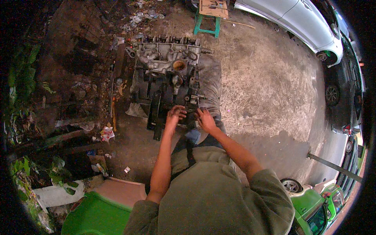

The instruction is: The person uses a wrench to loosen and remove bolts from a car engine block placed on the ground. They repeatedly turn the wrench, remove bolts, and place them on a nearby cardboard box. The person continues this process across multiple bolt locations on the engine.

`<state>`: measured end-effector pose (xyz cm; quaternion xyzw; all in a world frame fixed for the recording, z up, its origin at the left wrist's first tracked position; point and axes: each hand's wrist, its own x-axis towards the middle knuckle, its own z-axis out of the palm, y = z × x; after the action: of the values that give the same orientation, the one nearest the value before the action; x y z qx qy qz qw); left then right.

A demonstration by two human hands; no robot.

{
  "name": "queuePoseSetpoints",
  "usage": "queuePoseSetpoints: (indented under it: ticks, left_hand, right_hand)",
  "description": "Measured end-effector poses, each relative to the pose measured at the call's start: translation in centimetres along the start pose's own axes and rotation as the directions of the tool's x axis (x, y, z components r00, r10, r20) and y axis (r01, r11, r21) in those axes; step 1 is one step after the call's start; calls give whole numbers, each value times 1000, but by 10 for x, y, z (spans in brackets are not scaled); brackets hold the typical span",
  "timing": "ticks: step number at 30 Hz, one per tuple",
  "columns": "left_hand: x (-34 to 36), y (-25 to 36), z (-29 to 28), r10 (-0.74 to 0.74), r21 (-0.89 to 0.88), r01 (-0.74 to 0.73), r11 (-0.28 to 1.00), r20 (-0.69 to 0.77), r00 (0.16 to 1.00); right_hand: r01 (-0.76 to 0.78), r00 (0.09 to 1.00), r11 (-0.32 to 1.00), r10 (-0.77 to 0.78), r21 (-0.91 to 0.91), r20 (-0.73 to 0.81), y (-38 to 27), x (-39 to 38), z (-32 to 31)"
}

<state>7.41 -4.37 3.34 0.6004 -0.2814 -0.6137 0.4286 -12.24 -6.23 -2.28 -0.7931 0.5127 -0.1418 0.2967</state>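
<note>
Hands: left hand [176, 116] and right hand [205, 119] sit side by side at the centre of the frame, a gap between them, fingers bent over the near edge of the engine; whether either grips anything, I cannot tell.
Ground [266, 86]: brown and stained, paler right of centre.
Silver car [293, 17]: upper right of the frame, partly cut off.
Engine [176, 80]: upper centre of the frame, pale metal along its far side, dark and greasy toward the hands.
Grey cloth [211, 84]: spread beneath the engine, showing along its right side.
Stool [206, 26]: green legs, top centre of the frame.
Small metal part [194, 98]: on the engine, just beyond the right hand.
</note>
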Motion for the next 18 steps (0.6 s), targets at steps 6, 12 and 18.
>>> queuePoseSetpoints:
  ticks: [6,12,18]
  left_hand:
    - [-1,2,-1,-30,4,30,1000,-19,999]
    - [-3,1,-2,-15,4,15,1000,-19,1000]
    - [-2,4,-1,-16,9,16,1000,-7,1000]
  right_hand:
    - [-259,966,963,259,69,8,50,-17,3]
    - [-86,909,980,151,180,-388,51,-8,-10]
    - [-149,932,965,211,218,-296,50,21,-7]
